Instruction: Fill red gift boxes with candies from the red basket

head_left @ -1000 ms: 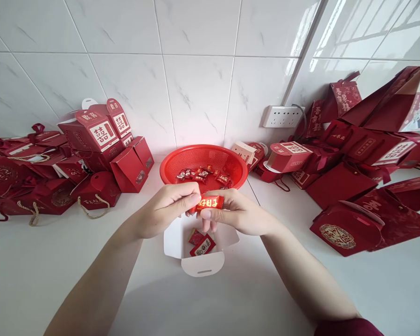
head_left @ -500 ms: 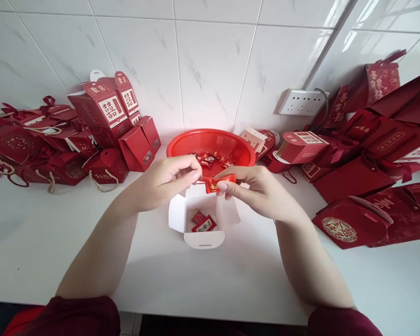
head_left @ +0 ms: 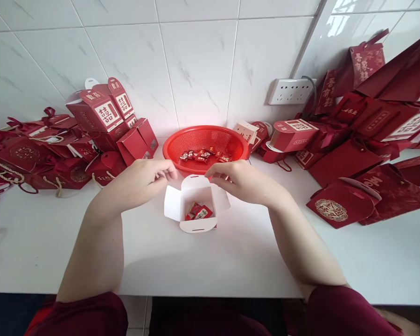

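An open white-lined gift box (head_left: 172, 203) stands on the table with its flaps spread. Several red-wrapped candies (head_left: 200, 212) lie inside it. My left hand (head_left: 154, 176) hovers above and left of the box, fingers loosely bent and apart, holding nothing. On the other side, my right hand (head_left: 236, 179) is over the box's right flap, its fingers bent and apart with nothing visible in them; whether it touches the flap I cannot tell. Just behind the box, a red plastic basket (head_left: 173, 140) holds several more wrapped candies (head_left: 205, 155).
Red gift boxes (head_left: 107, 114) are piled along the wall at left. More red boxes (head_left: 296, 134) and gift bags (head_left: 388, 123) crowd the right side. A power strip (head_left: 290, 91) with a grey cable is on the tiled wall. The white table's (head_left: 210, 275) front edge runs below my forearms.
The red-wrapped candy has left my right hand, and the candies in the box lie differently. My hands have drawn apart from above the box. The view has shifted slightly.
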`<state>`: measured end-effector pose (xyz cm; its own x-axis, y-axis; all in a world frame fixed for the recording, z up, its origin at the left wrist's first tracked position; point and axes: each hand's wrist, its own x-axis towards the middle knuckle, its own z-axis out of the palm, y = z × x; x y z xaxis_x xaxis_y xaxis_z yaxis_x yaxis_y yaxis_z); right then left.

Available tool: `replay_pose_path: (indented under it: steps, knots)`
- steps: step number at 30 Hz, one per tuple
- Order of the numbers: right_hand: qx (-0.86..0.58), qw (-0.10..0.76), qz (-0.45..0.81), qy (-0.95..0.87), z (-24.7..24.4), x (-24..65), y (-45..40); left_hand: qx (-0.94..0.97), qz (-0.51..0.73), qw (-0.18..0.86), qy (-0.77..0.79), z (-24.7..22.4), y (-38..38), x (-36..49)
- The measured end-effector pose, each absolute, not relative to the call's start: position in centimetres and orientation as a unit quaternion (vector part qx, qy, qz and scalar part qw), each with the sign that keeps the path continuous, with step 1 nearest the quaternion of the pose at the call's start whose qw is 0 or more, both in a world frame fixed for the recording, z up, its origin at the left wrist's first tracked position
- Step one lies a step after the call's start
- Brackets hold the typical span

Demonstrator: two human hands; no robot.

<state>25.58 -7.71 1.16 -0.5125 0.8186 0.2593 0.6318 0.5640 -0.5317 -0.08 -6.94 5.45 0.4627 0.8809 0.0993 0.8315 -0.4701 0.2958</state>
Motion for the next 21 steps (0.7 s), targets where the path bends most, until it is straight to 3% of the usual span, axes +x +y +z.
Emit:
replay_pose_path:
  steps: [3, 7, 11, 17, 21]
  knots:
    - [-0.46, 0.167, 0.173, -0.855, 1.1, 26.2, -7.9, 0.829, 0.055, 0.078, 0.552, 4.9, -6.3, -0.6]
    - [-0.55, 0.046, 0.091, -0.829, 0.1, 26.1, -7.3, 0.809, -0.083, 0.131, 0.567, 3.8, -4.6, -1.3]
    - [-0.558, 0.106, 0.108, -0.816, -0.2, 25.7, -6.8, 0.84, -0.1, 0.202, 0.493, 3.6, -4.3, -1.0]
    - [-0.405, 0.227, 0.307, -0.831, 0.9, 25.0, -7.5, 0.86, -0.083, 0.286, 0.413, 3.1, -5.3, 0.7]
    - [-0.328, 0.203, 0.381, -0.841, 0.7, 24.4, -7.8, 0.848, -0.103, 0.301, 0.424, 1.8, -4.8, 1.4]
